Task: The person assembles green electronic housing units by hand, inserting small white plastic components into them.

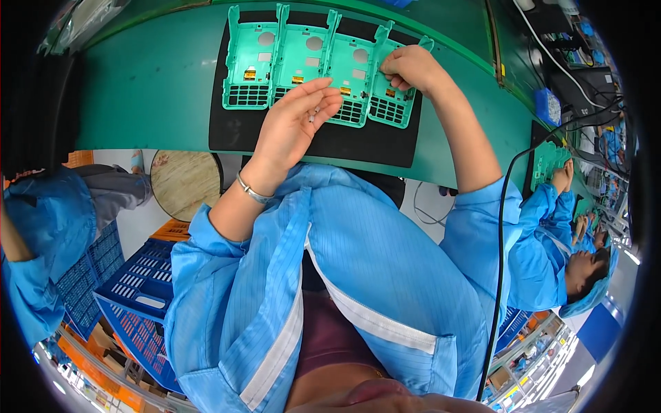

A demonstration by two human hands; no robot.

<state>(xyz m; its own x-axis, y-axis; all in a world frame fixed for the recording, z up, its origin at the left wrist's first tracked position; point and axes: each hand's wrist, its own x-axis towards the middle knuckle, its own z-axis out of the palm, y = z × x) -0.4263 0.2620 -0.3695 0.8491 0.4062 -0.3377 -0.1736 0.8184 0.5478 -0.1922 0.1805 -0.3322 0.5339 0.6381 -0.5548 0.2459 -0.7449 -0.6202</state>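
Several green plastic housings (300,54), each with a round hole and a grid of key openings, lie side by side on a black mat (255,134). My left hand (292,124) hovers over the near edge of the middle housings, palm turned up and fingers curled round a few small silvery parts (313,114). At the rightmost housing (390,109), my right hand (413,69) is closed in a pinch over its upper right part. Whatever is between those fingertips is hidden. Small yellow labels show inside the housings.
The mat lies on a green workbench (151,82) with a raised rim at the far side. A black cable (505,206) hangs down at the right. Blue crates (141,279) and a round stool (186,184) stand at the left. Co-workers in blue sit on both sides.
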